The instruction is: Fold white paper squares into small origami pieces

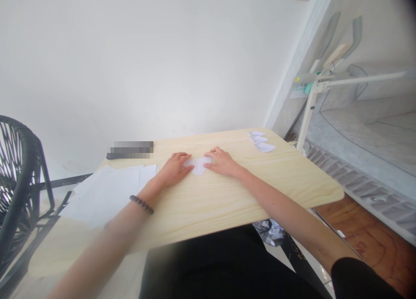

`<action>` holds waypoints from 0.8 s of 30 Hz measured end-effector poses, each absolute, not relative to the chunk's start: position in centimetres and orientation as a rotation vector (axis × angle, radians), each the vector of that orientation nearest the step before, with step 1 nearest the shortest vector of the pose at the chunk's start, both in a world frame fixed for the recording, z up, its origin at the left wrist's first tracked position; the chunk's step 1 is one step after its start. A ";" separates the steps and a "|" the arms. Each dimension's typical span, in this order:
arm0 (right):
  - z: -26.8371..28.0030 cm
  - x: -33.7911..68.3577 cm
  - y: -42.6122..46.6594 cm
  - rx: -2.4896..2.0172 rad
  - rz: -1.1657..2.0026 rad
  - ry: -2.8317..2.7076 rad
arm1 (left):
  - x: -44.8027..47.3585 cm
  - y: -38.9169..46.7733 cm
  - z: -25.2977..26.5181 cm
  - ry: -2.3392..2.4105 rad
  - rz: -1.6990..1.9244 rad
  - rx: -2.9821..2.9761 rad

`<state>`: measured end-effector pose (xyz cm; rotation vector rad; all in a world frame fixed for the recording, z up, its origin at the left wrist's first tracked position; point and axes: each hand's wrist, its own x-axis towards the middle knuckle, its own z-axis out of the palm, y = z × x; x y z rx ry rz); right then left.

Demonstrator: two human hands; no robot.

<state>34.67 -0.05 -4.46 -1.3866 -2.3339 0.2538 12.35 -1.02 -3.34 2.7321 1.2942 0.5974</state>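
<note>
A small folded piece of white paper lies on the wooden table, its lower edge narrowing toward me. My left hand grips its left end between thumb and fingers, a dark bead bracelet on that wrist. At the opposite end, my right hand pinches the paper the same way, thumb on top. Both hands rest low over the tabletop. Several folded white paper pieces lie in an overlapping row at the table's far right.
White paper sheets are spread at the left of the table. Behind them lies a dark object, partly pixelated. A black woven chair stands at the left, a white-framed machine at the right. The wall borders the far edge.
</note>
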 end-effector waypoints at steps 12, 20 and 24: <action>-4.4 34.6 -0.1 -1.270 0.273 -2.330 | 12.4 -1.0 -3.2 1.417 0.537 2.749; -4.6 34.3 -0.3 -1.243 0.225 -2.329 | 12.6 -1.0 -3.2 1.382 0.647 2.699; -4.6 34.3 -0.3 -1.241 0.199 -2.343 | 12.5 -1.1 -3.1 1.358 0.638 2.692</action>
